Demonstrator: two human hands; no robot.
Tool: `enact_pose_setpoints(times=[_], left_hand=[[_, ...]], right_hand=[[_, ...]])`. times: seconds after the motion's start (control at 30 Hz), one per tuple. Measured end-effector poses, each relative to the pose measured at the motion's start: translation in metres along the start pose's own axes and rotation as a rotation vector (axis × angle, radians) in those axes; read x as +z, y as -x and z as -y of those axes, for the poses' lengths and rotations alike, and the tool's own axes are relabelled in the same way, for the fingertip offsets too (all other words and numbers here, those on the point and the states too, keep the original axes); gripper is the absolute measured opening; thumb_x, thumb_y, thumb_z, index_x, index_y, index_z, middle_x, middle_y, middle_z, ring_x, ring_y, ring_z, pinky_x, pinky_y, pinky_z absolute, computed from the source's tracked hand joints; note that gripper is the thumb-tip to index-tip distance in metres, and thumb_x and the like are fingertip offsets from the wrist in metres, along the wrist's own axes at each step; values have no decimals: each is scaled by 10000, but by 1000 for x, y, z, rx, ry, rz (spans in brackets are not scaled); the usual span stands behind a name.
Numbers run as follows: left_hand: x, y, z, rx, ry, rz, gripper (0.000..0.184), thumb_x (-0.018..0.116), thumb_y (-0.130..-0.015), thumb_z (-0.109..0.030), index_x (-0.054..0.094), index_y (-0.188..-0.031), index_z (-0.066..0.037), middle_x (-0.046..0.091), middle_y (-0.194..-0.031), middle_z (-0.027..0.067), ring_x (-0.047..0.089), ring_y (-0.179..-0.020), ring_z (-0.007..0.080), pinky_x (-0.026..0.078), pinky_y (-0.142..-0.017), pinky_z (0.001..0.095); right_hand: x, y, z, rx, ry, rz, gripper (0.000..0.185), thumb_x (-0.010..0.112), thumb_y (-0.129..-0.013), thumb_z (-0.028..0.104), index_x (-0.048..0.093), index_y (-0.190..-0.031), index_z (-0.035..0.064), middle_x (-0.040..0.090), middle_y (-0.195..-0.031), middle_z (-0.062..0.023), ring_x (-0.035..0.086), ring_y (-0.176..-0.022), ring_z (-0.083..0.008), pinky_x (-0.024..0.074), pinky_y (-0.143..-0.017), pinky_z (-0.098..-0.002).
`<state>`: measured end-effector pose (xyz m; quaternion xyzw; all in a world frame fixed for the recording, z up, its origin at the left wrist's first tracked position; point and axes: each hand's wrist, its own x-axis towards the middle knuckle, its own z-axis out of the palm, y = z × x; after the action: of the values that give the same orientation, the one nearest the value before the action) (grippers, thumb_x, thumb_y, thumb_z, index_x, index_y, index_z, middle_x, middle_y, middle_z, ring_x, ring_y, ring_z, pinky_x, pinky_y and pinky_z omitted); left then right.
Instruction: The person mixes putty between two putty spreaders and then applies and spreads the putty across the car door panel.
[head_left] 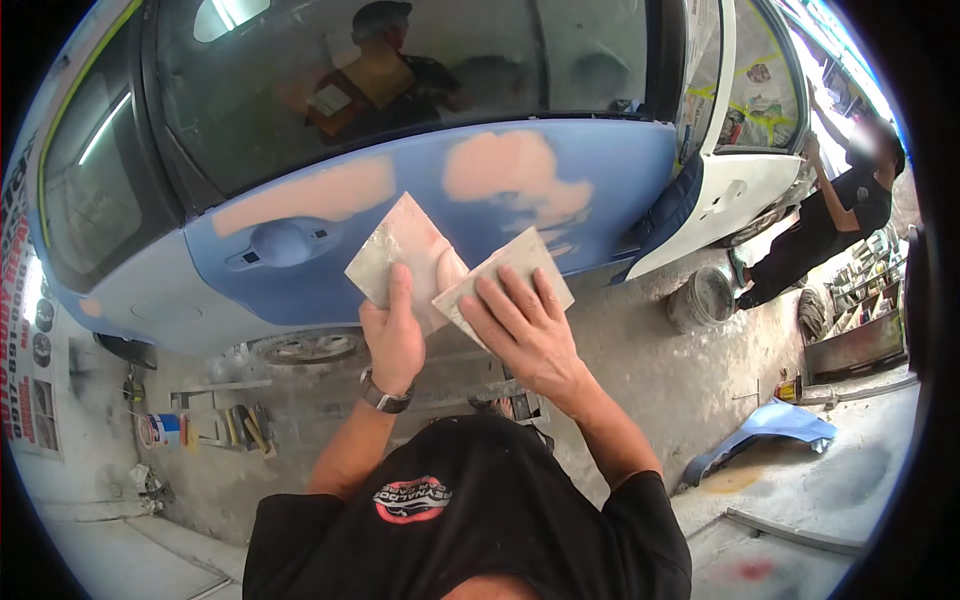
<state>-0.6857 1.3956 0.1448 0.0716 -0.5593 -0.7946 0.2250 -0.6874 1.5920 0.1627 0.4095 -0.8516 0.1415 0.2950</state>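
Observation:
My left hand (pixel 395 335) grips a flat, pale square plate (pixel 398 240) by its lower part, thumb on top. Pink body filler (pixel 452 268) lies on its right side, where a second flat plate (pixel 520 252) meets it. Fingers of my right hand (pixel 525 325) press on that second plate, which is tilted against the first; its underside is hidden. Beyond both plates stands a blue car door (pixel 420 190) with a long pink filler patch (pixel 320 195) above the handle recess (pixel 285 243) and a larger pink patch (pixel 500 170) to the right.
A white car door (pixel 715 200) stands open at the right, with a person in black (pixel 845 215) beside it. Near them is a bucket (pixel 702 298). A blue fender panel (pixel 760 435) lies lower right. Tools (pixel 240 428) and a can (pixel 160 430) sit lower left.

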Motion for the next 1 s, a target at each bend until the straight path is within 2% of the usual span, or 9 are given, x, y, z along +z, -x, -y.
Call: enact_pose_setpoints(times=[0.1,0.2,0.23,0.37,0.5,0.63,0.73,0.83,1.0], left_hand=[[-17,-6,0,-38,-320,-43,352,615,-1081,-303,701,-1123,37,701,-1038,12,591,-889,68,479,-728,283],[-22,-32,-13,81,120,-234,414,625,-1070,-324,653,-1241,51,704,-1134,64,671,-965,135,547,-824,309],[-45,-41,-17,27,120,-175,503,612,-1069,-360,569,-1373,40,667,-1275,103,684,-1116,208,560,-948,359],[-125,-80,12,-207,396,-39,537,577,-1076,-425,506,-1459,-56,604,-1400,74,598,-1282,245,521,-1032,427],[-146,-78,38,-311,487,-95,521,547,-1087,-437,475,-1493,-117,582,-1434,48,574,-1316,263,495,-1071,484],[-170,-99,77,-295,571,-163,494,587,-1059,-467,528,-1451,-171,591,-1438,15,553,-1334,260,391,-1127,646],[-174,-108,86,-247,566,-140,502,601,-1051,-474,535,-1446,-170,594,-1433,1,565,-1321,243,407,-1122,613],[-156,-102,71,-242,590,-204,550,537,-1092,-419,454,-1507,-67,558,-1470,56,544,-1339,251,447,-1135,439],[-162,-103,76,-220,616,-199,526,544,-1091,-396,471,-1499,-72,570,-1466,45,548,-1334,236,428,-1151,423]], right_hand=[[22,5,1,-44,-131,43,568,681,-805,171,596,-1362,98,566,-1325,-104,549,-1269,-342,457,-1051,-575],[66,22,-13,-73,-157,138,529,667,-824,175,599,-1343,97,589,-1264,-96,571,-1201,-308,462,-1029,-518],[83,28,-19,-69,-159,168,521,666,-827,175,598,-1338,96,592,-1250,-95,573,-1189,-303,459,-1029,-511],[103,-24,-56,243,-43,-42,496,622,-904,131,558,-1393,79,589,-1274,-124,568,-1223,-325,443,-1030,-528],[124,-72,-76,216,151,-127,517,611,-931,129,539,-1440,70,567,-1343,-148,549,-1281,-361,406,-1076,-608],[141,-99,-84,204,176,-143,538,620,-928,133,535,-1454,66,553,-1374,-159,528,-1321,-383,344,-1115,-695],[149,-110,-83,203,175,-161,551,626,-914,121,537,-1455,64,556,-1370,-160,525,-1325,-387,311,-1116,-739],[151,-116,-83,237,252,-117,497,634,-935,149,560,-1425,108,545,-1365,-107,522,-1316,-337,287,-1094,-781],[164,-104,-80,280,261,-66,478,627,-931,136,581,-1406,159,540,-1370,-49,521,-1307,-298,223,-1045,-861]])
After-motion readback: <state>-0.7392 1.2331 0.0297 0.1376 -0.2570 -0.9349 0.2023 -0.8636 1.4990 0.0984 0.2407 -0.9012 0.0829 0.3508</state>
